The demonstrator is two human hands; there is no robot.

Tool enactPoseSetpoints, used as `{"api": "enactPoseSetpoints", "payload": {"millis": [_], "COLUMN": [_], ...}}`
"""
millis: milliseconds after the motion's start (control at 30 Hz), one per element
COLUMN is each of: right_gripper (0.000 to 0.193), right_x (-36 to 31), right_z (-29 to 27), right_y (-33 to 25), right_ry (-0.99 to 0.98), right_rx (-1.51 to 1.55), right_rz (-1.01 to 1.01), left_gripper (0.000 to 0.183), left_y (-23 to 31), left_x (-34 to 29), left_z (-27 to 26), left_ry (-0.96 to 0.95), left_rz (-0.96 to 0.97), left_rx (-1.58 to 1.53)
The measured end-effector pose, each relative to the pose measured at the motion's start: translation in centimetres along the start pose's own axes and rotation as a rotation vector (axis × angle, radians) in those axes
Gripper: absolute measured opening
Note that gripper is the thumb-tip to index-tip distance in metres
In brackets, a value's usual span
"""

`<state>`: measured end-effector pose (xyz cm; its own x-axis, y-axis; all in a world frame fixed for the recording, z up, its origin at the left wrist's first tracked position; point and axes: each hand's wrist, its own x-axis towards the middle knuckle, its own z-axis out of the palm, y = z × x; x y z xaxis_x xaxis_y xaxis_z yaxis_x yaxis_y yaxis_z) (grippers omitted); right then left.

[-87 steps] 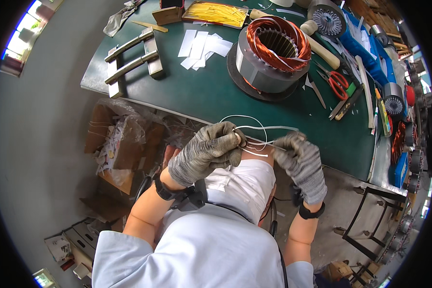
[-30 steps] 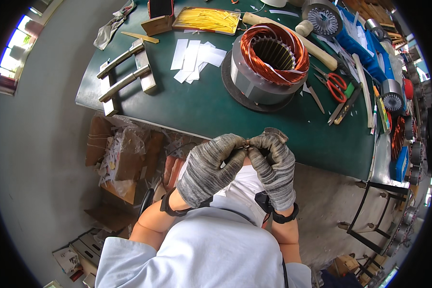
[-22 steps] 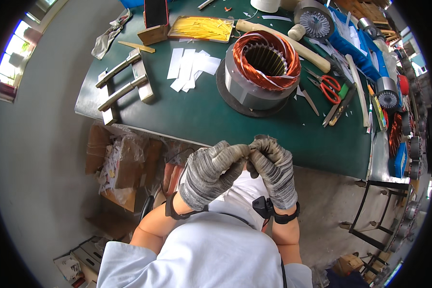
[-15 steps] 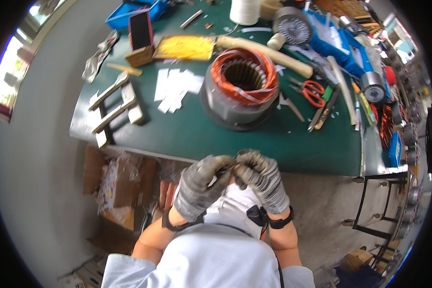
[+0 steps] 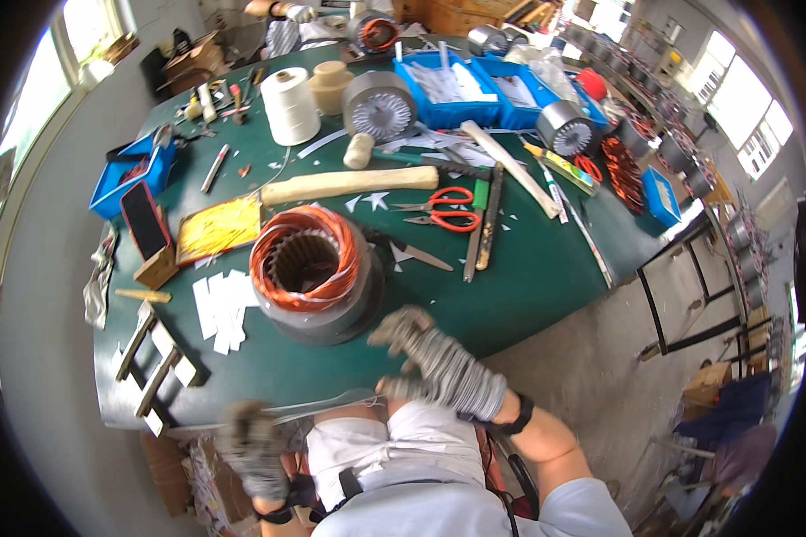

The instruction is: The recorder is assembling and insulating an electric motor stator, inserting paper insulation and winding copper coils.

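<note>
Along the tabletop's (image 5: 546, 277) near edge in the head view, our hands, pinched together a second ago, are now apart, so that two-handed fiddling looks paused. Our right hand (image 5: 443, 367) is open, fingers loosely spread near the white cord (image 5: 331, 403); our left hand (image 5: 252, 447) is too blurry to tell. The copper-wound stator (image 5: 318, 304) sits just beyond.

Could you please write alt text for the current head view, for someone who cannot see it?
A person's gloved left hand, blurred, and open gloved right hand are apart at the near edge of a green table. Pale strands show between them; beyond are a copper-wound motor part, white paper slips, yellow sticks and red-handled scissors.
</note>
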<state>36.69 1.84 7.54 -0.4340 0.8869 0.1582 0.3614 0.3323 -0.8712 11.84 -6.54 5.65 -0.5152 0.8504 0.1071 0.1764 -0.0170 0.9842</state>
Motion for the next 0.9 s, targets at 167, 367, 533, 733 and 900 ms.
{"api": "enactPoseSetpoints", "payload": {"millis": [167,367,533,733,900], "right_gripper": [0.025,0.011,0.014,0.026,0.032], "right_x": [0.8,0.3,4.2,11.4,20.4], "right_z": [-8.4,-14.9,-14.5,-15.8,-18.1], "right_y": [5.8,12.5,12.5,15.7,19.4], "right_ry": [0.178,0.409,0.253,0.258,0.195], "right_rx": [-0.304,-0.631,-0.516,-0.616,-0.615], "right_rz": [0.014,0.194,0.082,0.042,0.03], "left_gripper": [0.014,0.017,0.017,0.018,0.029], "left_y": [-4.6,-8.7,-7.2,-11.6,-10.8], "left_x": [5.6,3.2,2.4,2.3,2.1], "left_z": [-9.8,0.2,4.0,3.9,3.8], "left_ry": [0.254,-0.087,-0.029,-0.095,0.021], "left_rz": [0.421,0.125,0.053,0.371,0.54], "left_rx": [0.307,0.053,-0.064,0.276,0.498]}}
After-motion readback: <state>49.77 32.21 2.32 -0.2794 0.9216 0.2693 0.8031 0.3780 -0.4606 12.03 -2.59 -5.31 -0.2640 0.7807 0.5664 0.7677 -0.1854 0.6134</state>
